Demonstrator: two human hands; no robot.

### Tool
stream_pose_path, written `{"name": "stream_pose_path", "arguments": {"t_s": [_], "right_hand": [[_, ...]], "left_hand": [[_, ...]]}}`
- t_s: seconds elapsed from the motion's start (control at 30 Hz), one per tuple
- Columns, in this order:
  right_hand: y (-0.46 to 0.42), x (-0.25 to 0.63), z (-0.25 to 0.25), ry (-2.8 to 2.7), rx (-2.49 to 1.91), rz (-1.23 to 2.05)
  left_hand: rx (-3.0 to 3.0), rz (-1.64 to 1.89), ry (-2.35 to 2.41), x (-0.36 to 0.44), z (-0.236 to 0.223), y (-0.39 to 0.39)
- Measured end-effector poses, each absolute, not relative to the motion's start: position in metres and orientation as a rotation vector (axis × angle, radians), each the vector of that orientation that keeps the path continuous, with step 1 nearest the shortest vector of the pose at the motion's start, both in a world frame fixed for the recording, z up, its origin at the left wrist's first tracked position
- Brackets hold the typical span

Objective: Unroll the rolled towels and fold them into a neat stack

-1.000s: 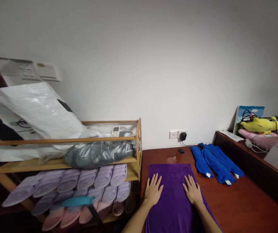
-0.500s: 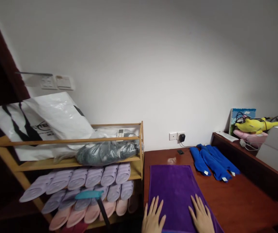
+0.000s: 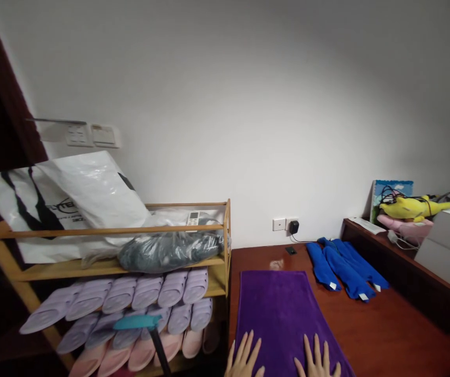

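Cloth (image 3: pixel 276 309), purple, spread flat on reddish-brown desk (image 3: pixel 385 324), running past bottom edge of view. Left hand (image 3: pixel 244 358) and right hand (image 3: pixel 318 360) open, palms down, fingers spread, resting on cloth near its two side edges; wrists out of view. Blue fabric (image 3: pixel 342 267) with white tags, right of cloth, well apart. Black plug (image 3: pixel 293 227) in wall socket behind desk. Left of desk: wooden rack (image 3: pixel 186 229) bearing white bag (image 3: pixel 91 199), remote (image 3: pixel 193 219), lilac and pink slippers (image 3: pixel 146 293). Far right: yellow plush (image 3: pixel 413 208), on raised ledge (image 3: pixel 360 235).
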State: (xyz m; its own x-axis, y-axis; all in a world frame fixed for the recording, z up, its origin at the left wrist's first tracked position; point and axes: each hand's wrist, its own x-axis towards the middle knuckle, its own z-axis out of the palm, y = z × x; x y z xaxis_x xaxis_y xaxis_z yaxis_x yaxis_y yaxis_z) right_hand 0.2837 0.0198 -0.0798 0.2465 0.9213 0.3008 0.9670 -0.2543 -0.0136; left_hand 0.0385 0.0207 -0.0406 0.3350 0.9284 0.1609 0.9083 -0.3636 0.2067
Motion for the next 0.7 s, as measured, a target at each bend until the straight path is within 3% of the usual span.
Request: {"name": "stream_pose_path", "arguments": {"t_s": [0.33, 0.7], "right_hand": [[0.081, 0.28, -0.038, -1.979, -2.175, -0.186], [0.161, 0.261, -0.032, -2.069, -2.184, -0.039]], "left_hand": [[2.311, 0.3, 1.82, 0.035, 0.007, 0.062], [2.276, 0.246, 1.898, 0.019, 0.019, 0.126]]}}
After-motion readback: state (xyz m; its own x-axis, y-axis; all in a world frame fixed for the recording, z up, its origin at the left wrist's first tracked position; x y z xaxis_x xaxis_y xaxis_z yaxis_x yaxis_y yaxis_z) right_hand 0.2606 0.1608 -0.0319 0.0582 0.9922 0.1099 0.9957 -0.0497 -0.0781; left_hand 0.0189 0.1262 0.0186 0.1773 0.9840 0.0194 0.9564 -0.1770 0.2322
